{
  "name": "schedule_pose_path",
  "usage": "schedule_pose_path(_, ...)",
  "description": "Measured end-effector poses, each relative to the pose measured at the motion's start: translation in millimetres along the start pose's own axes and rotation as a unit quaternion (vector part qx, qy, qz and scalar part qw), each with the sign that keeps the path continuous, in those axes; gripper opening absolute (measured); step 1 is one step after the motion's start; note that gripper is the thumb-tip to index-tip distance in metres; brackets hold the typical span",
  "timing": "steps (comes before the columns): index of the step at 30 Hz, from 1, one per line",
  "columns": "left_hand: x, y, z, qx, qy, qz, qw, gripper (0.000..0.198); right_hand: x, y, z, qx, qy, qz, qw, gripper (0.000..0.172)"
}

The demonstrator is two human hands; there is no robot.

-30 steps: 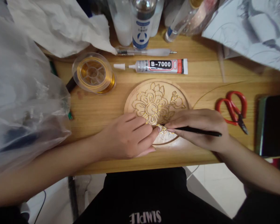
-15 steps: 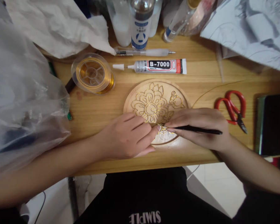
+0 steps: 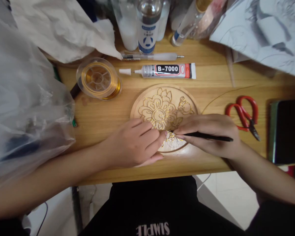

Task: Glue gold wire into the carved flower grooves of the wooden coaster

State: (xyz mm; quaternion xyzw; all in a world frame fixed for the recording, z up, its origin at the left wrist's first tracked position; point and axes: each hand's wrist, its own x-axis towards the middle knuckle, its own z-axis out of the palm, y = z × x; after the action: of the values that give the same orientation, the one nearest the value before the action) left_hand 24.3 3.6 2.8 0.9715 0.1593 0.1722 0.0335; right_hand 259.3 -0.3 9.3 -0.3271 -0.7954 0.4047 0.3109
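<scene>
A round wooden disc with a flower outline in gold wire lies flat on the wooden table. My left hand rests on the disc's near left edge, its fingers curled and pressed together at the gold wire near the front of the design. My right hand lies on the disc's near right edge and grips a thin black tool, whose tip points left to the same spot of wire. A loose gold wire strand runs off to the right of the disc.
A B-7000 glue tube, a pen and bottles stand behind the disc. A gold wire spool sits at left beside a plastic bag. Red scissors and a dark phone lie at right.
Almost nothing differs: both hands stay at the disc's front edge, and the black tool's tip has shifted only slightly at the wire.
</scene>
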Motion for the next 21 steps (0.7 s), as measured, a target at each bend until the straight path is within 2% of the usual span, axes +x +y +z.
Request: schedule_pose_path(21, 0.2, 0.4, 0.0, -0.004, 0.000, -0.004, 1.000, 0.038, 0.4, 0.5, 0.7, 0.000, -0.007, 0.006, 1.000, 0.022)
